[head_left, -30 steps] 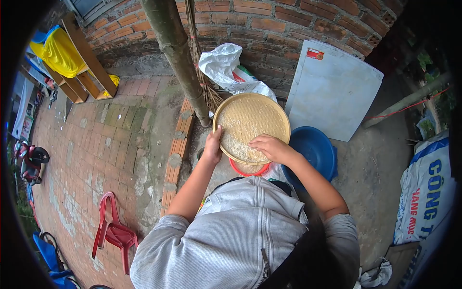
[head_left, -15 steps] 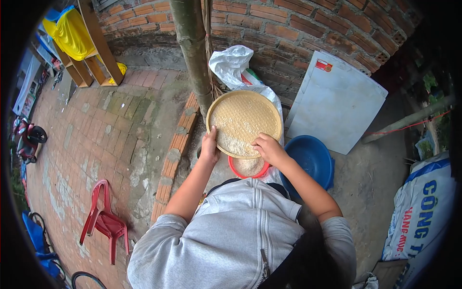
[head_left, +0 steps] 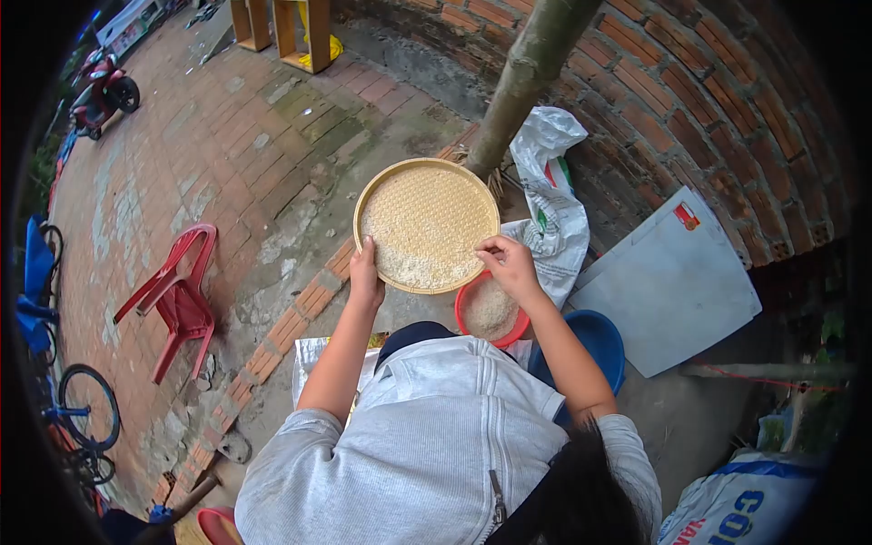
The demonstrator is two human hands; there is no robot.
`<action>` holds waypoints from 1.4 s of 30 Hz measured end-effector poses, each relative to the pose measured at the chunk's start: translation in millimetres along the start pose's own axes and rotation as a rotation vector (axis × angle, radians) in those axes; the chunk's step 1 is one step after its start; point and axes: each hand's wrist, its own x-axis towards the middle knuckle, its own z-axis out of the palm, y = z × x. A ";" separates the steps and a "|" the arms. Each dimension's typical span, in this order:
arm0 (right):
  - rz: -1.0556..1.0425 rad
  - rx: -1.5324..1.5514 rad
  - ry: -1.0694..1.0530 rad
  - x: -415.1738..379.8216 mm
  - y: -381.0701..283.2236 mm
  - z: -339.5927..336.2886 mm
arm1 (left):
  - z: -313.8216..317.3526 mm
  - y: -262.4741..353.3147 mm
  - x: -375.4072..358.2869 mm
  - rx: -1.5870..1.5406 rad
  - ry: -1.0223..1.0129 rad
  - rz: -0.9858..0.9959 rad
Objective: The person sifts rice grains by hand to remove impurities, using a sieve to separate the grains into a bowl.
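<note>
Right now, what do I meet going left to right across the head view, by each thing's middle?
Red motorbike → red plastic chair → round woven tray → red basin → blue basin → pale flat panel → printed sack.

Daylight falls on a curved-looking brick wall (head_left: pixel 690 100) and red paving (head_left: pixel 182 182) – a red chair (head_left: pixel 182 295) on it, a motorbike (head_left: pixel 104 95) beyond – with a pole (head_left: pixel 531 77) near the wall.
</note>
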 end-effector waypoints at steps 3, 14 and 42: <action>0.015 0.041 -0.024 18.7 16.7 15.3 | -38.6 27.7 -5.2 -0.047 0.111 0.130; -0.039 -0.511 -0.398 79.6 97.1 105.1 | -145.6 86.2 -42.1 -0.135 0.506 0.373; 0.468 1.181 0.402 -39.3 115.7 -55.6 | 57.0 -57.4 32.8 0.432 -0.378 -0.258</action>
